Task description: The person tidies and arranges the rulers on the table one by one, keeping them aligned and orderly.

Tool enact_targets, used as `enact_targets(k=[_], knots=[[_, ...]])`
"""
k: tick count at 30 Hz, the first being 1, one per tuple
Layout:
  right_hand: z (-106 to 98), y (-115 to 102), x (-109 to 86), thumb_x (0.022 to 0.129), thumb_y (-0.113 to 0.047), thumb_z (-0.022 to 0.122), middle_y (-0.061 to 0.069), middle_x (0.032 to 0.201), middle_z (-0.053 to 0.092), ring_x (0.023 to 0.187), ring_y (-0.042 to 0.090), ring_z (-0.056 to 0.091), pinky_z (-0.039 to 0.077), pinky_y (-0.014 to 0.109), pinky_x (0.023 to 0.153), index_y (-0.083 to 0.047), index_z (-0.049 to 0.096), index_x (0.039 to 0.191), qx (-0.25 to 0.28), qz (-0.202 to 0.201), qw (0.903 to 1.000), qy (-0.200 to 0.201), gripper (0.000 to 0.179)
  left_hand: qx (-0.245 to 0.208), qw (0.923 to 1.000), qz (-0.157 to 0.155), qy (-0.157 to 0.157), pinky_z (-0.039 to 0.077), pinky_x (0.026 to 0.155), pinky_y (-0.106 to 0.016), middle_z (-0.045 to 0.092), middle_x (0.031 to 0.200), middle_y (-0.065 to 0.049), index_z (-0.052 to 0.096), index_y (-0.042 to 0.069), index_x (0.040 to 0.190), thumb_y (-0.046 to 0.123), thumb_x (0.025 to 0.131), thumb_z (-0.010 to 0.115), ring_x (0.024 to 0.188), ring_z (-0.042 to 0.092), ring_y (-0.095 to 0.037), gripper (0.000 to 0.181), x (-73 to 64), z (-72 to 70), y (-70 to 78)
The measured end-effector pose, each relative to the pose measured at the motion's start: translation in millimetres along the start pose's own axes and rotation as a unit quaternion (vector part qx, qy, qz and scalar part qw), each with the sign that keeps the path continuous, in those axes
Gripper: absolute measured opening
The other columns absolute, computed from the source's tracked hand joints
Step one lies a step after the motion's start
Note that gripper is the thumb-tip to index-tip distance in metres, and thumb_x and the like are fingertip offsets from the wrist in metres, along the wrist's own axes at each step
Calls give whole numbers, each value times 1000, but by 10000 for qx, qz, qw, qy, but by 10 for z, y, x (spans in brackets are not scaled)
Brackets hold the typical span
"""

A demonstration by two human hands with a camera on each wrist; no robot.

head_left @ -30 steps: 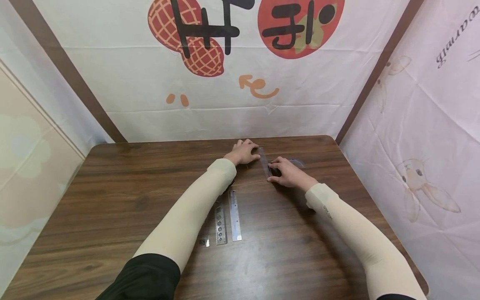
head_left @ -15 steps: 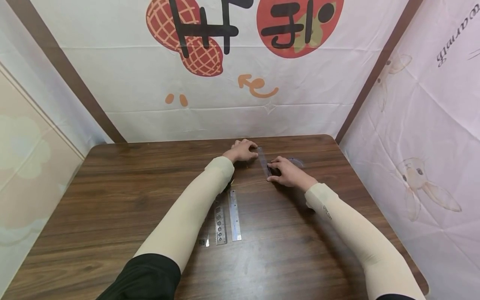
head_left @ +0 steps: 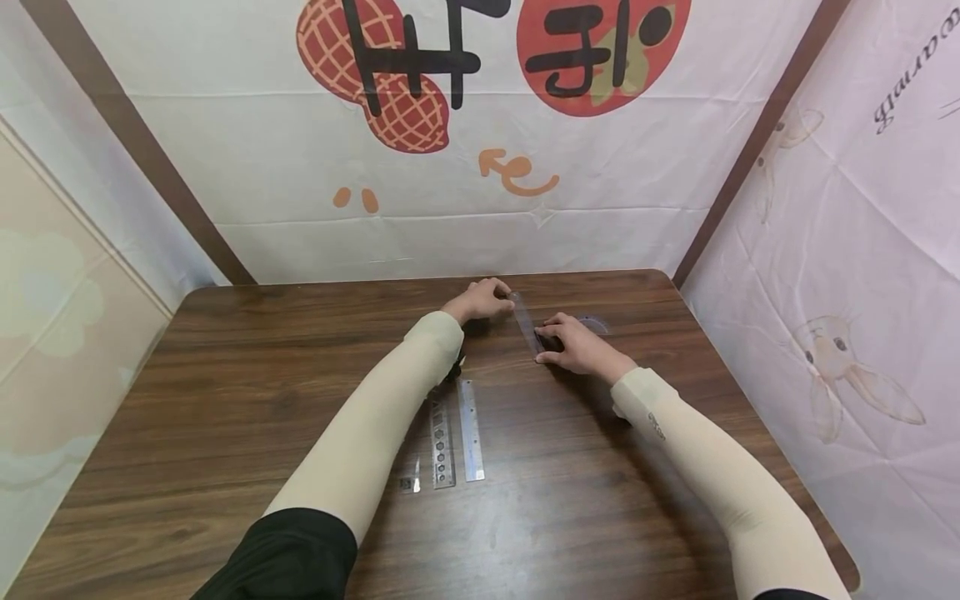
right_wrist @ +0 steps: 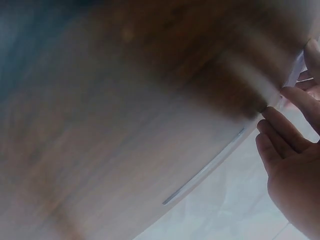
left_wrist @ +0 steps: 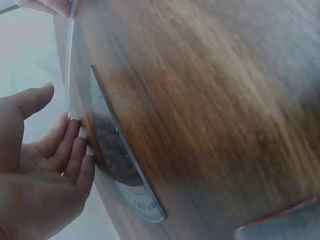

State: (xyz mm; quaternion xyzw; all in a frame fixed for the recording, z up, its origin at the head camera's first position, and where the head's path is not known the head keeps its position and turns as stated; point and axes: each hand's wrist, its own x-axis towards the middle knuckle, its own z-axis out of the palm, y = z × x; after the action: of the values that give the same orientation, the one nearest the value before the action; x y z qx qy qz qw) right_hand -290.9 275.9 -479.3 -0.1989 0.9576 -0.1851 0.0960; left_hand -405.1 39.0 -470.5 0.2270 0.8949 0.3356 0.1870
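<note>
A clear ruler (head_left: 527, 325) lies slanted across the back of the table, between the hands. My right hand (head_left: 576, 346) holds its near end between thumb and index finger. At the far end is my left hand (head_left: 483, 302), its fingertips right at the ruler; in the left wrist view its thumb (left_wrist: 42, 97) stands apart from the ruler's edge. A clear protractor (left_wrist: 140, 202) lies beneath the left hand, mostly hidden in the head view. Beyond my right hand lies another clear protractor (head_left: 595, 325), seen as a thin strip (right_wrist: 205, 172) in the right wrist view.
Nearer me lie a second clear ruler (head_left: 471, 433) and a stencil ruler (head_left: 442, 450) with hexagonal holes. Another clear flat piece (head_left: 409, 484) is partly under my left forearm. The wooden table (head_left: 247, 400) ends at a printed white cloth (head_left: 420, 242) behind.
My left hand has shifted slightly left, and the ruler's far end has swung left with it. My right hand stays in place at the near end.
</note>
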Motion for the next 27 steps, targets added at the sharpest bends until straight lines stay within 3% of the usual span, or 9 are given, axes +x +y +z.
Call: enact_targets(k=[8, 17, 27], knots=[[30, -66, -13, 103, -31, 76, 23, 149, 54, 139, 40, 52, 44, 55, 116, 2, 56, 153, -220, -196, 9993, 228, 63, -900, 9951, 37, 418, 49, 108, -49, 58, 144, -22, 54, 2, 143, 22, 112, 60, 132, 58, -37, 37, -17, 32, -15], [49, -178, -41, 101, -28, 79, 21, 143, 61, 131, 39, 54, 43, 57, 112, 2, 59, 150, -711, -281, 9957, 532, 60, -933, 9890, -64, 1145, 52, 102, -45, 68, 130, -19, 57, 5, 133, 23, 111, 62, 119, 66, -33, 28, -93, 65, 23], [95, -295, -88, 101, -25, 79, 11, 129, 70, 117, 33, 57, 39, 50, 95, -3, 62, 149, -802, -200, 9940, 720, 56, -1311, 9806, -100, 1456, 54, 89, -39, 74, 115, -12, 58, 9, 127, 21, 112, 62, 105, 72, -27, 20, -159, 87, 46]])
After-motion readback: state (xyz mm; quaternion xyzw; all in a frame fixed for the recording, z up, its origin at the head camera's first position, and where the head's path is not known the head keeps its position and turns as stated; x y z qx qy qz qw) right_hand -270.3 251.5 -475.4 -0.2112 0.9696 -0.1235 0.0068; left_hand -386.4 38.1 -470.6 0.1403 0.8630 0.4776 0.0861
